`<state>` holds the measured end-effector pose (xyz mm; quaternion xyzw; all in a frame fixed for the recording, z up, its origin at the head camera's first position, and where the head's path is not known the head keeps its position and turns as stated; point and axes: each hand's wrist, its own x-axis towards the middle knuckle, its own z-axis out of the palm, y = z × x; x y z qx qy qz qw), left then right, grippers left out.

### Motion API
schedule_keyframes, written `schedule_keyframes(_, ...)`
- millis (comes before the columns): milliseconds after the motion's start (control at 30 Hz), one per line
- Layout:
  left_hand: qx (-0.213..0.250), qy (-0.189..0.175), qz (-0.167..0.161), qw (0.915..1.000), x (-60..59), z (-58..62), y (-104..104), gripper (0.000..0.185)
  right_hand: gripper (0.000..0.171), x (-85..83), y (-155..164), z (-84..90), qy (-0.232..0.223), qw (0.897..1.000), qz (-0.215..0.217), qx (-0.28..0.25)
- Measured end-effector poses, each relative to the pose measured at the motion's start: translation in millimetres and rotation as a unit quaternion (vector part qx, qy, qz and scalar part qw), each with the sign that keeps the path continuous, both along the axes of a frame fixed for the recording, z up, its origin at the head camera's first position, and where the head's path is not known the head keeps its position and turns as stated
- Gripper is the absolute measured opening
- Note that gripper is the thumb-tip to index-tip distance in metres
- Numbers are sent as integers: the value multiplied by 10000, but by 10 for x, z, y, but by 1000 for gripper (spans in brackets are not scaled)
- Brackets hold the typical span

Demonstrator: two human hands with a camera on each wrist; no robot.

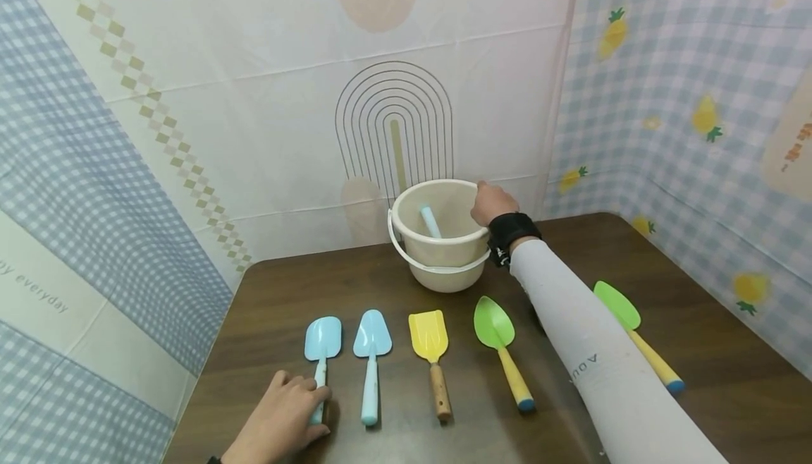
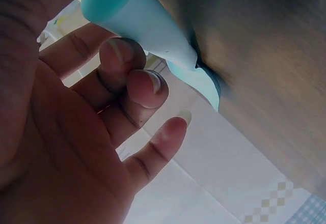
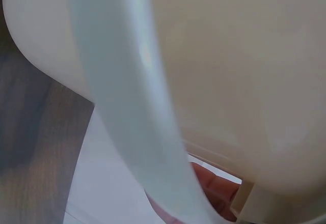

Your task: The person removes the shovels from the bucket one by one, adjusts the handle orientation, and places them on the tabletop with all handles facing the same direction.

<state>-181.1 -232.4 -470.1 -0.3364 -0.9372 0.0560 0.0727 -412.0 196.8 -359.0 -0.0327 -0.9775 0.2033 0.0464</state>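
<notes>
Left hand [image 1: 282, 418] at near table edge, fingers curled about the handle of the leftmost blue spade [image 1: 321, 351]; left wrist view confirms fingers [image 2: 147, 86] wrapped on the pale blue handle, blade beyond them. Spade flat on the table [image 1: 304, 288], long axis running near-to-far, blade pointing away toward the bucket [image 1: 440, 235]. Bucket well apart from this hand, ahead and to its right, against the back wall.

Right hand [image 1: 491, 203] at the bucket's right rim, arm stretched forward across the table, sleeve passing between the two green trowels. Fingers mostly hidden over the rim; right wrist view shows fingertips [image 3: 214, 191] under the rim beside the pale bail, read as gripping the rim. One blue handle [image 1: 431, 222] already standing tilted inside the bucket.

Remaining tools in a row, handles toward the near edge: second blue spade [image 1: 371, 358] just beside the held one, yellow spade [image 1: 431, 355], green trowel [image 1: 501, 344], second green trowel [image 1: 634, 330] at far right
</notes>
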Motion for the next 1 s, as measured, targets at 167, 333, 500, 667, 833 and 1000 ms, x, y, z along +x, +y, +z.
schedule_keyframes(167,-12,-141,14,9999,-4,12,9,39,55,25,-7,9,-44,10000,6,-59)
schedule_keyframes(333,20,-137,-17,9999,5,63,19,41,55,46,-10,20,-53,10000,8,-41)
schedule_keyframes(500,310,197,-100,9993,-46,223,50,43,54,52,-6,35,-32,10000,12,-24)
schedule_keyframes(667,587,666,-214,9958,-297,582,132,33,54,-8,37,39,9,10000,-83,0)
schedule_keyframes(833,719,1155,-468,9896,-623,966,280,27,52,-15,41,28,92,9999,-131,-58)
schedule_keyframes(1000,983,1094,-924,9848,-907,1221,496,19,52,-13,-2,-11,-5,9998,-136,-118)
